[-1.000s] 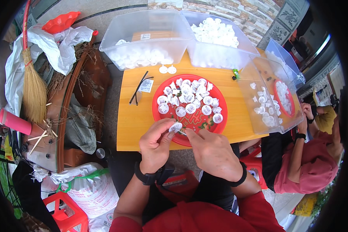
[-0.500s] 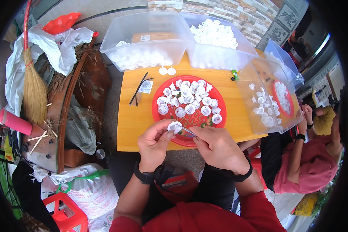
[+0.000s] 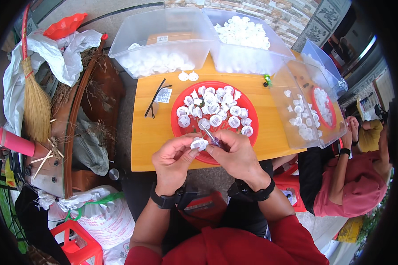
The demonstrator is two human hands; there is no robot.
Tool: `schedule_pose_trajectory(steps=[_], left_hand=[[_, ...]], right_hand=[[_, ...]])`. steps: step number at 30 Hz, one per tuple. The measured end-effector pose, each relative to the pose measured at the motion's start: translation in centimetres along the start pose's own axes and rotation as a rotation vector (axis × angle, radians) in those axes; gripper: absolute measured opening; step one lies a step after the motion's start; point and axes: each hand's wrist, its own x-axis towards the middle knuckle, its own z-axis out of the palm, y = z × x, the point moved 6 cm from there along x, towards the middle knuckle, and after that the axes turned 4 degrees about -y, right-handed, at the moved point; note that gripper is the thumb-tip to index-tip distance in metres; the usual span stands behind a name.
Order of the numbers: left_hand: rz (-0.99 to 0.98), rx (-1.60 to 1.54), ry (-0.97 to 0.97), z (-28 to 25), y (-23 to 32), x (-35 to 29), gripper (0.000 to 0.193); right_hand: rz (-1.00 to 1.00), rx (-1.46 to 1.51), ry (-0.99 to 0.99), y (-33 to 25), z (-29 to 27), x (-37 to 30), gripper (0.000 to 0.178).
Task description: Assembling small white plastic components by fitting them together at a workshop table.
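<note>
Over the near rim of a red round tray, my left hand pinches a small white round plastic piece between thumb and fingers. Close beside it, my right hand is closed on a screwdriver with a see-through purplish handle. Its metal shaft points up and away, clear of the piece, while my right thumb is near the piece's edge. Several similar white pieces lie heaped in the tray, mostly in its far half. Fingers hide part of the held piece and of the handle.
Clear plastic bins of white parts stand along the back of the wooden table. Black-framed glasses and two white discs lie at left. At right is another clear bin; beyond it sits a person in a red top.
The screwdriver's shaft has swung off the white piece and now points upward. My right hand has turned and come in closer to the left, which still holds the piece.
</note>
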Motion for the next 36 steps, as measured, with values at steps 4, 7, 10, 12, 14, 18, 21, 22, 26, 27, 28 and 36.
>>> schedule_pose_trajectory(steps=[4,7,10,12,14,18,21,22,26,27,28,36], left_hand=[[-0.035,0.002,0.005,-0.1,-0.5,-0.2,0.026],[-0.086,0.017,-0.009,0.0,-0.8,-0.2,0.029],[-0.045,-0.068,0.045,0.0,-0.7,0.1,0.030],[-0.096,0.042,0.182,-1.1,-0.2,0.1,0.025],[-0.119,0.020,0.187,-1.6,-0.7,0.1,0.024],[-0.151,-0.031,0.207,-1.8,-0.9,0.1,0.025],[-0.153,-0.028,0.205,-1.5,-1.3,0.2,0.024],[-0.152,-0.013,0.220,-1.8,-1.3,0.3,0.023],[-0.167,-0.012,0.243,-2.3,-1.3,0.1,0.024],[-0.175,-0.017,0.229,-1.8,-1.2,0.2,0.024],[-0.183,-0.017,0.222,-1.7,-1.2,0.2,0.024],[-0.247,-0.001,0.201,-1.8,-1.8,0.0,0.022]], right_hand=[[0.062,-0.041,-0.018,0.3,0.1,0.2,0.009],[0.047,-0.077,-0.011,-0.2,-0.3,0.2,0.009],[0.065,-0.111,-0.048,0.2,-0.8,0.1,0.011],[0.086,-0.120,-0.136,0.5,-1.1,0.3,0.013],[0.104,-0.183,-0.168,0.3,-2.5,1.0,0.013],[0.077,0.283,0.072,-2.1,-9.6,6.4,0.011],[-0.105,0.573,0.303,-5.4,-16.6,9.5,0.017],[-0.053,0.474,0.281,-5.1,-16.1,9.4,0.016],[0.214,-0.269,0.029,-1.3,-9.6,7.1,0.018],[0.159,-0.441,-0.066,0.6,-8.5,6.8,0.019],[0.198,-0.537,-0.104,1.0,-7.2,6.4,0.019],[0.014,-0.820,-0.105,2.5,-3.3,7.5,0.018]])
